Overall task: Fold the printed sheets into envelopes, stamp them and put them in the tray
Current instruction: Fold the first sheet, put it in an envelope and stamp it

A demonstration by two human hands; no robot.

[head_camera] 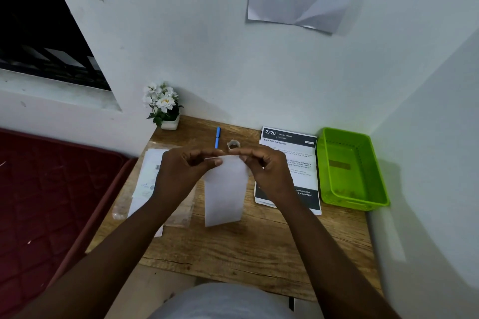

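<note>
Both hands meet over the middle of the wooden counter (259, 254), lifting a folded white paper sheet (225, 189) by its far edge. The left hand (181, 171) pinches the top left corner between curled fingers and thumb, and the right hand (267, 168) pinches the top right corner the same way. The sheet hangs down toward the person, its lower edge near the counter.

Just right of the right hand lies a stack of printed sheets with black header bands (290, 153), partly hidden by the wrist. Beside it, at the counter's right end, sits a lime-green plastic tray (373, 163). Under the left forearm lies a pile of pale envelopes and papers in clear plastic (147, 179). Beyond the hands rest a blue pen (217, 137) and a small roll of tape (233, 144), with a white pot of white flowers (163, 106) in the far left corner.
</note>
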